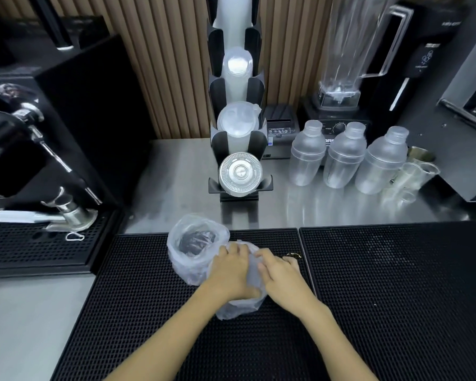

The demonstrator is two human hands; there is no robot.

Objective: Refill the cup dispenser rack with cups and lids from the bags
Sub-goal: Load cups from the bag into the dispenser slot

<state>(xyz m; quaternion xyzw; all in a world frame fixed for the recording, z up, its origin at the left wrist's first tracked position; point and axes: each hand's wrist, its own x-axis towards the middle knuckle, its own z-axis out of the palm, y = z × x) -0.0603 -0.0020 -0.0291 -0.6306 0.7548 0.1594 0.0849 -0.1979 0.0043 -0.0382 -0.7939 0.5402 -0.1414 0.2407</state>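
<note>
A black cup dispenser rack (216,145) stands on the steel counter, straight ahead. Its slots show clear cups (237,67), a stack of clear lids (238,119) and, lowest, ribbed lids (240,174). On the black mat in front of me lies a clear plastic bag (195,243), its mouth open toward the rack and looking empty inside. A second crumpled clear bag (238,305) lies beside it under my hands. My left hand (232,270) presses and grips that bag from the left. My right hand (279,270) pinches its plastic from the right.
An espresso machine (25,149) with a portafilter and drip tray fills the left. Three clear shakers (344,158), small measuring cups (412,177), a blender (346,64) and a receipt printer (279,125) stand to the right of the rack. A small gold object (293,255) lies by my right hand.
</note>
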